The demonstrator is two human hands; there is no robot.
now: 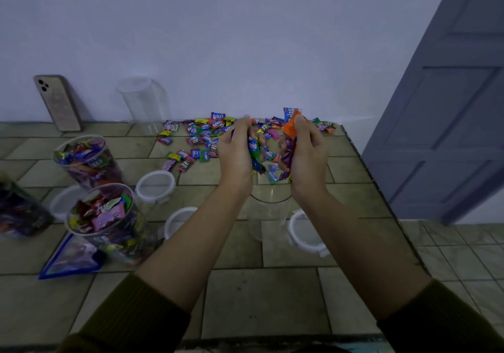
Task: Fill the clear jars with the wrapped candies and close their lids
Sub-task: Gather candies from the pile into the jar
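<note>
Both hands are raised above an empty clear jar [268, 211] that stands on the tiled table. My left hand [236, 151] holds a bunch of wrapped candies, and my right hand [306, 152] grips another bunch with an orange wrapper on top. A few candies [271, 174] hang or fall between the palms, just over the jar's mouth. A heap of loose wrapped candies [207, 134] lies by the wall behind the hands. Two open jars full of candies [90, 161] [106, 216] stand at the left. Another empty clear jar [144, 101] stands by the wall.
White lids lie on the table [155, 185] [178, 220] [306, 231] [64, 201]. A phone [57, 101] leans on the wall at the far left. A blue candy bag [72, 257] lies flat at the left. The table's right edge [381, 189] drops to a tiled floor beside a grey door [450, 107].
</note>
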